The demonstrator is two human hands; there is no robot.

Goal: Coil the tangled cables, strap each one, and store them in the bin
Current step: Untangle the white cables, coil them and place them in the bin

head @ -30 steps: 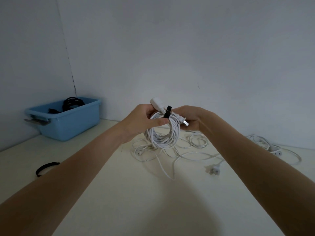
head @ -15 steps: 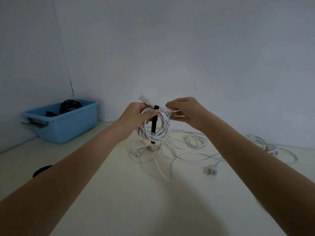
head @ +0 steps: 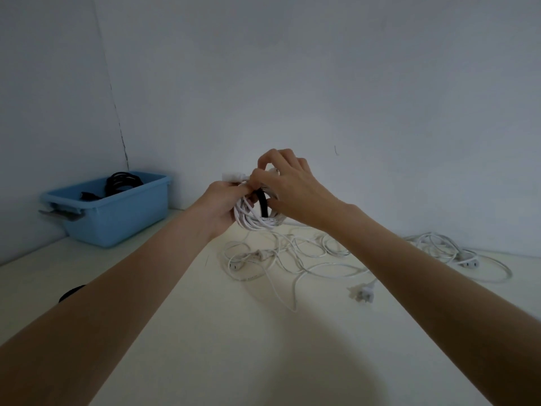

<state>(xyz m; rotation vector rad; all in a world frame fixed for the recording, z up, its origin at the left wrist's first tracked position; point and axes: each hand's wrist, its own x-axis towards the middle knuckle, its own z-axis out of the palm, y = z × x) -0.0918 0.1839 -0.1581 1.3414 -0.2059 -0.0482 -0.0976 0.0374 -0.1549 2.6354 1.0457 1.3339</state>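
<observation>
Between both hands (head: 219, 205), coiled cable (head: 257, 222)

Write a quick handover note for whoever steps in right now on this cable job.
Left hand grips the white cable coil held above the table.
Right hand pinches the black strap at the top of the coil; whether it is fastened cannot be told.
Done: a black cable lies in the blue bin, back left.
Left: finish this strap, bin the coil, then coil the tangled white cables on the table, including the one at far right.
</observation>
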